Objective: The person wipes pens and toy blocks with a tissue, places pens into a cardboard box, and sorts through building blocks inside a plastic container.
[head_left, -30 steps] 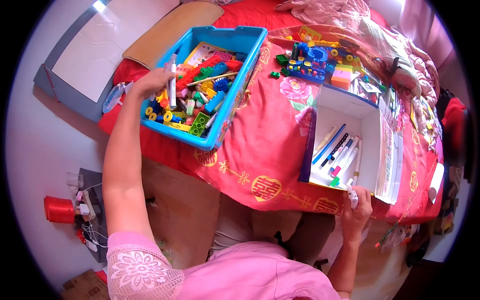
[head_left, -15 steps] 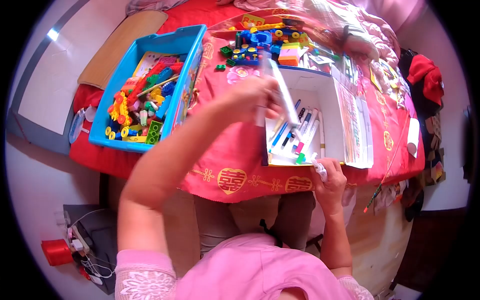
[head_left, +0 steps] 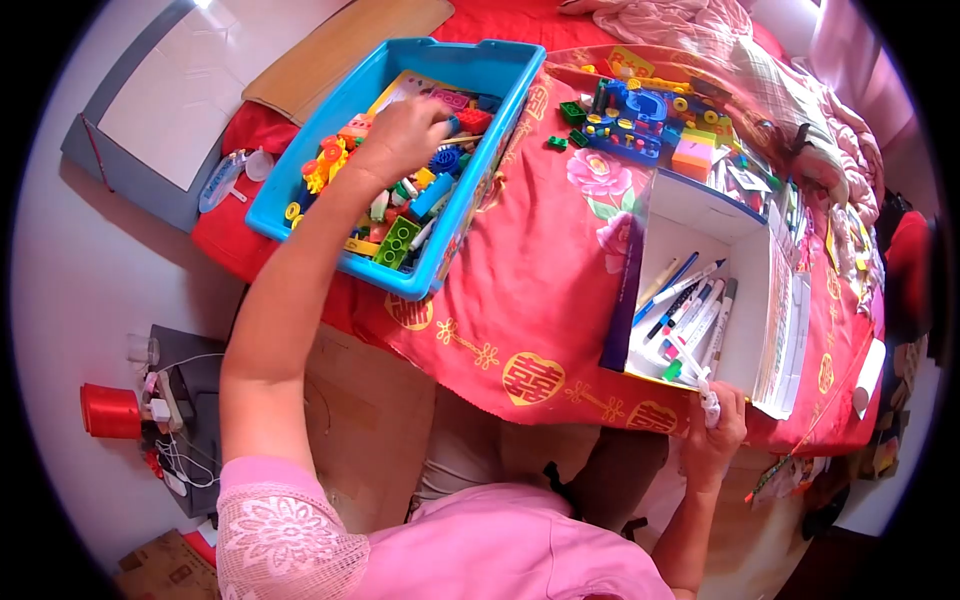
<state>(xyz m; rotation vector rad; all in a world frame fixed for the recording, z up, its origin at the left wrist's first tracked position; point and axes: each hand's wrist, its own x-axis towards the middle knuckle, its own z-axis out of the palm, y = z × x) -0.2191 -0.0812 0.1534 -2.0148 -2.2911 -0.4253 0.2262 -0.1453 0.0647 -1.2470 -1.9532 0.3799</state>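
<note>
My left hand (head_left: pixel 405 140) is inside the blue plastic bin (head_left: pixel 275 208), above a heap of toy blocks. Its fingers curl closed beside a red block (head_left: pixel 473 121); whatever they grip is hidden. A green block (head_left: pixel 397 241) lies at the bin's near end. At the near edge of the white-lined box (head_left: pixel 740 262), my right hand (head_left: pixel 715 445) is closed around a crumpled white wad (head_left: pixel 711 408), perhaps tissue. Several pens and markers (head_left: pixel 692 310) rest in that box, along with a small green piece (head_left: pixel 672 370).
Behind the box stands a blue toy set (head_left: pixel 625 120) with an orange and pink block (head_left: pixel 694 153) beside it. Loose green blocks (head_left: pixel 572 113) lie on the red cloth (head_left: pixel 500 300). A brown board (head_left: pixel 340 60) leans behind the bin. Bedding (head_left: pixel 720 50) covers the far right.
My left hand has moved left from above the pen box into the blue bin; the blurred pale object it held is no longer visible in it. My right hand stays at the box's edge. The view turned left.
</note>
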